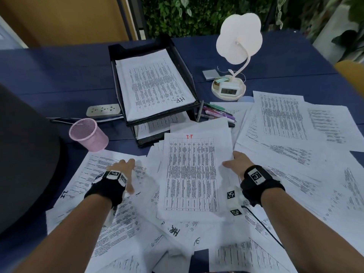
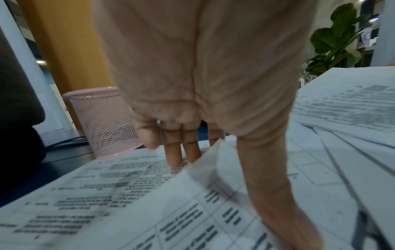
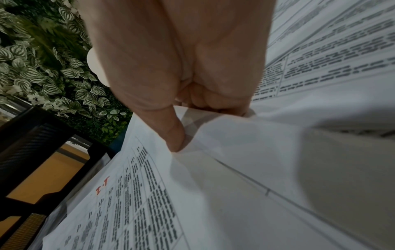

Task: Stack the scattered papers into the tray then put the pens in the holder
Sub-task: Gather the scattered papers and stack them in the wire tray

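Note:
Printed papers (image 1: 283, 123) lie scattered over the blue table. A black two-tier tray (image 1: 186, 75) at the back centre holds a sheet marked HR on its top tier. My right hand (image 1: 233, 161) pinches the right edge of a sheaf of sheets (image 1: 191, 174) headed with a red I.T. Its thumb (image 3: 174, 140) lies on top and its curled fingers go underneath the sheaf (image 3: 149, 203). My left hand (image 1: 129, 175) lies to the left of that sheaf, its straight fingers (image 2: 181, 152) touching a loose sheet (image 2: 85, 194). The pink mesh holder (image 1: 88, 134) stands empty at left. Several pens (image 1: 218, 113) lie right of the tray.
A white lamp (image 1: 238, 42) with a clock base (image 1: 229, 89) stands right of the tray. A power strip (image 1: 103, 110) and cable lie behind the holder. A dark rounded chair back (image 1: 23, 154) crowds the left edge. A yellow chair (image 1: 350, 75) sits far right.

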Demonstrator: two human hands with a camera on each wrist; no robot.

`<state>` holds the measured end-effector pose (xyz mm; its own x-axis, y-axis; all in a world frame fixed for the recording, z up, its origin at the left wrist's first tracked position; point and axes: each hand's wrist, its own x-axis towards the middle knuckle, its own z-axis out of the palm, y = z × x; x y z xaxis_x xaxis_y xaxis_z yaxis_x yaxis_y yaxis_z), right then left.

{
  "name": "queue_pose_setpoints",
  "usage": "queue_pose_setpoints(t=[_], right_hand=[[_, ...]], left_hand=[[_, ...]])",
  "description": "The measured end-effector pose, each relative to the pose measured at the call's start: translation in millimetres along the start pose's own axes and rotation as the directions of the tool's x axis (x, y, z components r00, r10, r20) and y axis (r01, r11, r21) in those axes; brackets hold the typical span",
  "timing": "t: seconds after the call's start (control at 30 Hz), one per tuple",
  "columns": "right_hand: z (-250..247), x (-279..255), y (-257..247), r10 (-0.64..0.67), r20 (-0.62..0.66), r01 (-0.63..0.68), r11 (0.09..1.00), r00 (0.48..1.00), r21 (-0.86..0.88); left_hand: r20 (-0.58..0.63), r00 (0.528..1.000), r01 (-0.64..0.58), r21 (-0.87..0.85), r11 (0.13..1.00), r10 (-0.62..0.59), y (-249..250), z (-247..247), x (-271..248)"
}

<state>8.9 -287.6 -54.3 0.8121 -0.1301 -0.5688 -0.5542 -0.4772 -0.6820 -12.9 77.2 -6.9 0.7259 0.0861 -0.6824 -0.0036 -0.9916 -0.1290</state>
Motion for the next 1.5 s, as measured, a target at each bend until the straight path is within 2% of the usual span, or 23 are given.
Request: queue_pose_setpoints(t=[0.1,0.27,0.33,0.4,0.47,0.53,0.63,0.67,0.7,0.77,0.8,0.83,0.87,0.9,1.0,1.13,1.2,1.23,1.27,1.3,1.37,1.43,1.5], right_hand=[[1.2,-2.1,-1.2,-0.006,-0.023,0.006,1.0,1.0,-0.012],[1.3,-2.5,1.0,0.004,-0.021,-0.004,1.0,1.0,0.001],[0.6,-2.4,2.0,0.01,-0.02,-0.01,1.0,1.0,0.011],[0.6,-3.4,1.3,0.006,-0.019,-0.006,1.0,1.0,0.003],[0.5,-4.1,1.0,0.002,-0.009,-0.002,1.0,1.0,0.007],[0.0,-5.0,0.9,0.002,-0.006,-0.002,1.0,1.0,0.012],[-1.0,-8.1,-0.8,0.0,-0.007,0.0,1.0,1.0,0.023],[-1.3,-9.1,-1.4,-0.001,-0.008,0.001,1.0,1.0,0.019],[-1.3,-9.7,-1.9,0.003,-0.009,-0.003,1.0,1.0,0.017],[-1.1,-8.5,-0.7,0.009,-0.009,-0.009,1.0,1.0,0.026],[-1.2,-7.9,0.3,0.009,-0.003,-0.009,1.0,1.0,0.029],[-1.2,-7.5,0.6,0.011,-0.001,-0.011,1.0,1.0,0.029],[-0.9,-6.2,1.9,0.008,0.004,-0.008,1.0,1.0,0.024],[-1.0,-3.8,4.3,0.009,0.01,-0.01,1.0,1.0,0.021],[-1.5,10.6,17.5,0.009,0.028,-0.01,1.0,1.0,0.025],[-3.8,-10.7,-8.1,0.064,0.04,-0.067,0.995,0.997,0.071],[-5.7,-14.3,-13.6,0.133,0.019,-0.134,0.975,0.991,0.177],[-6.4,-15.3,-14.2,0.176,0.013,-0.174,0.957,0.984,0.233],[-7.1,-14.7,-13.2,0.21,0.01,-0.205,0.943,0.978,0.263],[-7.4,-15.0,-12.7,0.226,0.004,-0.219,0.938,0.974,0.268],[-7.7,-16.1,-10.9,0.246,0.003,-0.237,0.933,0.969,0.27],[-7.3,-14.9,-10.9,0.255,0.034,-0.253,0.922,0.966,0.294],[-7.2,-12.7,-9.6,0.25,0.044,-0.252,0.924,0.967,0.289]], left_hand=[[-0.023,1.0,0.007,0.127,0.992,-0.004,-3.4,0.3,-0.3],[0.004,0.998,-0.065,0.002,0.998,0.065,-8.8,-19.9,-2.3],[-0.111,0.991,-0.086,-0.056,0.995,0.08,-11.7,-38.8,-6.7],[-0.308,0.947,-0.136,-0.133,0.982,0.089,-8.6,-60.5,-17.2],[-0.451,0.885,-0.219,-0.185,0.958,0.115,2.2,-84.7,-35.6],[-0.525,0.833,-0.306,-0.178,0.935,0.173,15.6,-108.4,-57.3],[-0.67,0.718,-0.341,-0.103,0.935,0.188,30.4,-137.1,-84.9],[-0.73,0.662,-0.337,-0.085,0.938,0.171,33.2,-145.1,-93.3],[-0.795,0.586,-0.338,-0.067,0.939,0.154,35.2,-152.4,-100.8],[-0.903,0.41,-0.399,-0.05,0.915,0.13,38.3,-164.1,-113.3],[-0.931,0.347,-0.455,-0.059,0.888,0.117,39.6,-167.9,-118.2],[-0.944,0.316,-0.519,-0.086,0.85,0.097,40.8,-170.1,-119.9],[-0.947,0.314,-0.587,-0.135,0.798,0.071,42.3,-171.3,-119.8],[-0.942,0.334,-0.648,-0.198,0.736,0.04,43.5,-171.5,-118.3],[-0.905,0.424,-0.772,-0.378,0.511,-0.03,47.4,-171.3,-110.7],[-0.862,0.496,-0.809,-0.503,0.303,-0.108,53.1,-162.7,-91.5],[-0.809,0.564,-0.792,-0.587,0.168,-0.169,52.0,-153.4,-72.1],[-0.777,0.597,-0.771,-0.625,0.127,-0.2,51.3,-147.7,-59.7],[-0.742,0.63,-0.737,-0.664,0.124,-0.229,51.7,-141.4,-48.3],[-0.711,0.655,-0.694,-0.7,0.167,-0.256,54.0,-134.3,-39.1],[-0.701,0.659,-0.614,-0.71,0.344,-0.271,61.3,-117.1,-25.3],[-0.746,0.641,-0.577,-0.623,0.528,-0.179,72.3,-99.8,-22.4],[-0.784,0.621,-0.589,-0.472,0.656,-0.007,81.2,-82.6,-19.5]])
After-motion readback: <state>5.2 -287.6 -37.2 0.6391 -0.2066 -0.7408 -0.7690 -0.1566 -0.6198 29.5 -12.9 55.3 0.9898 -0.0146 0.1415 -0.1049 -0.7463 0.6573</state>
